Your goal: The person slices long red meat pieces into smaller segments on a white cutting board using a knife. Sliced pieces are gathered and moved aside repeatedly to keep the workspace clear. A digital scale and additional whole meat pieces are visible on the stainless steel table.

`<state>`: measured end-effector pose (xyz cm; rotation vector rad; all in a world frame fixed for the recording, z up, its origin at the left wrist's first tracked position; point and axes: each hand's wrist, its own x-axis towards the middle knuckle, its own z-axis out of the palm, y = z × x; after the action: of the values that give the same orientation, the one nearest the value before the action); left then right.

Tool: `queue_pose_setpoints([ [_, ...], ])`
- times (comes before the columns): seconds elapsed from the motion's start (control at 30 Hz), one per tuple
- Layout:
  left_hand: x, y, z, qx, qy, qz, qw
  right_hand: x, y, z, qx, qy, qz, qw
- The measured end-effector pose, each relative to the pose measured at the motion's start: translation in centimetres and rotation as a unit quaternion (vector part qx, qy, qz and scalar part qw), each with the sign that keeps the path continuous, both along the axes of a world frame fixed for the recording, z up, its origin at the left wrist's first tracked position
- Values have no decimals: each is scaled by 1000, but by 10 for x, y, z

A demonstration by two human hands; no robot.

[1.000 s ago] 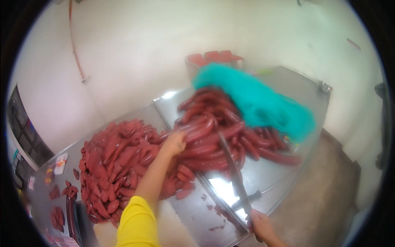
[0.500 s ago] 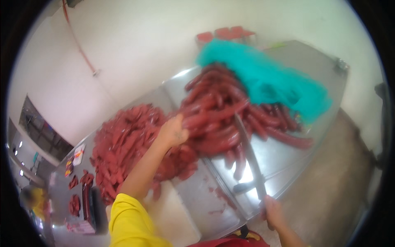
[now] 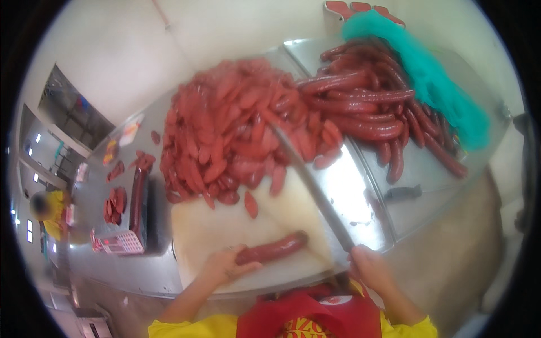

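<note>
My left hand (image 3: 230,265) is closed around the left end of a thick red sausage (image 3: 276,248), which lies on a pale cutting board (image 3: 197,231) near the front edge of the table. In my right hand (image 3: 369,265) is the handle of a long knife (image 3: 313,183); its blade slants up and left over the board's right edge, the tip in front of the sliced pile. Beyond the board rises a big heap of sausage slices (image 3: 225,124). One loose slice (image 3: 251,204) rests on the board. Whole sausages (image 3: 366,107) are piled at the back right.
A teal net bag (image 3: 434,76) drapes beside the whole sausages. A second knife with a dark handle (image 3: 403,192) lies on the metal table (image 3: 417,214). At left stands a scale (image 3: 121,242) bearing a sausage. Another person in yellow (image 3: 53,214) is far left.
My left hand has drawn back from the whole-sausage pile to the cutting board, bringing a sausage. The view has shifted, and the knife remains in my right hand.
</note>
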<state>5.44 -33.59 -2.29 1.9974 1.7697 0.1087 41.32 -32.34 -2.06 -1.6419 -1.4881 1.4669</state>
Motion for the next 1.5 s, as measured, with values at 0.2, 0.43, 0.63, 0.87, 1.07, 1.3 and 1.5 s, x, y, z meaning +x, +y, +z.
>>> queue_pose_setpoints([
  [0.2, 0, -24, -47, 181, 3, 29, 983, -13, -6, -9, -25, -129, 92, 987],
  [0.43, 31, -9, -82, 300, 106, 103, 942, -1, 6, -31, 60, -146, 183, 971],
  [0.63, 29, -11, -77, 370, 53, 97, 922, 15, 7, -21, 63, -147, 205, 966],
  [0.87, 56, -33, -63, 348, 60, 35, 935, 42, 6, -6, 53, -158, 202, 965],
  [1.07, 78, -26, -61, 385, -81, -2, 919, 56, 11, -6, 87, -259, 275, 922],
  [1.3, 91, -20, -80, 462, -95, 0, 882, 89, 22, 50, 108, -368, 357, 852],
  [1.5, 92, -18, -82, 467, -98, 24, 879, 69, 39, 40, 60, -394, 394, 828],
])
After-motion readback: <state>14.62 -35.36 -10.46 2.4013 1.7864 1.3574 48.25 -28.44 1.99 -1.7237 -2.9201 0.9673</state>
